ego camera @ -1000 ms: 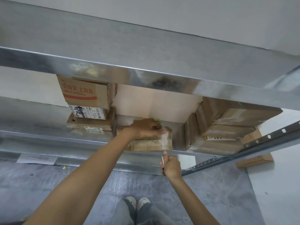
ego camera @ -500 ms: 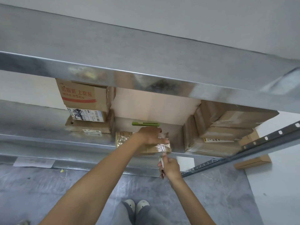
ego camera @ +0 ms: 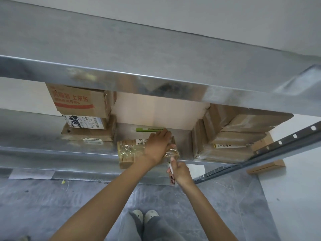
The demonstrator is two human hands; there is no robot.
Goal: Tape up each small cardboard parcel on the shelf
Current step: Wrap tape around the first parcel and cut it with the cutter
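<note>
A small cardboard parcel, wrapped in shiny clear tape, lies at the front edge of the metal shelf. My left hand presses flat on its right half, fingers spread over the top. Just below the shelf edge, my right hand is closed around a thin white tool whose tip touches the tape at the parcel's right front corner. A green pen-like cutter lies on the shelf behind the parcel.
A stack of larger boxes stands at the left, another stack at the right. An upper shelf overhangs. A flat box lies on the grey floor at right. My feet are below.
The parcel and my left hand have slid forward to the shelf edge, uncovering the green cutter. My right hand has risen to the parcel's corner.
</note>
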